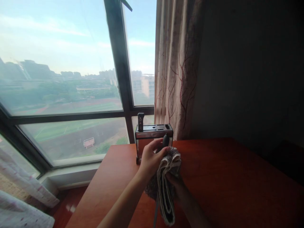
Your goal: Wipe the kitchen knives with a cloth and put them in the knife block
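My left hand [152,155] is closed around the dark ribbed handle [165,140] of what looks like a knife, held handle up. A narrow grey blade [155,212] points down below the bundled cloth, whose folds hide the middle of the knife. The cloth [166,186] is a thick, speckled grey towel with pale edges, folded in layers. My right hand [175,183] grips this cloth from the right, its fingers partly hidden in shadow and folds. Just beyond my hands stands a slotted knife rack [154,134] with a dark frame; a black riveted handle [141,122] sticks up from its left end.
The rack stands on a reddish-brown wooden table [213,171], near its far edge. Behind it are a large window [68,116] and a beige patterned curtain [178,63]. A white curtain [21,209] hangs low at the left. The right side is dark.
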The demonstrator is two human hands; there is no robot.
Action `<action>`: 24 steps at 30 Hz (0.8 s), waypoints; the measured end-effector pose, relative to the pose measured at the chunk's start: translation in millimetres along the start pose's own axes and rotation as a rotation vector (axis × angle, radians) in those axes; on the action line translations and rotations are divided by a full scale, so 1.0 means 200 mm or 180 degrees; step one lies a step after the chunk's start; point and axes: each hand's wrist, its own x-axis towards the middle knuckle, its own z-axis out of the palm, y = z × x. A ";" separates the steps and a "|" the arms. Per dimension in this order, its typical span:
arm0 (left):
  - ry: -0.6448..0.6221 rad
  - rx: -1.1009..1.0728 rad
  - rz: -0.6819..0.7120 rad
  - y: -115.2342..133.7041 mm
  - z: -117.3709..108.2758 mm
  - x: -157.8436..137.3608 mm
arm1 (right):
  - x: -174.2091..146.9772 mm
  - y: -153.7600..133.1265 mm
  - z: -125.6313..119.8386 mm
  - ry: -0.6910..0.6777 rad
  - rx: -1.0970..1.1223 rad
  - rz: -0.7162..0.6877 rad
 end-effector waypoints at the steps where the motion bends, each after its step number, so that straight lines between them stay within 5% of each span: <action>1: -0.0001 -0.0060 -0.0025 0.01 0.00 0.02 | 0.00 0.01 0.00 0.0021 0.0006 0.0018; 6: 0.0329 -0.0322 0.0169 0.11 -0.01 0.15 | 0.00 0.03 -0.02 0.0105 -0.0107 0.0243; 14: 0.0814 -0.0364 0.0644 0.25 -0.09 0.31 | -0.02 -0.01 -0.02 -0.0093 -0.1234 -0.0240; 24: -0.0082 -0.0037 0.0172 0.00 0.04 0.10 | -0.04 -0.02 -0.04 -0.0167 0.0053 0.0417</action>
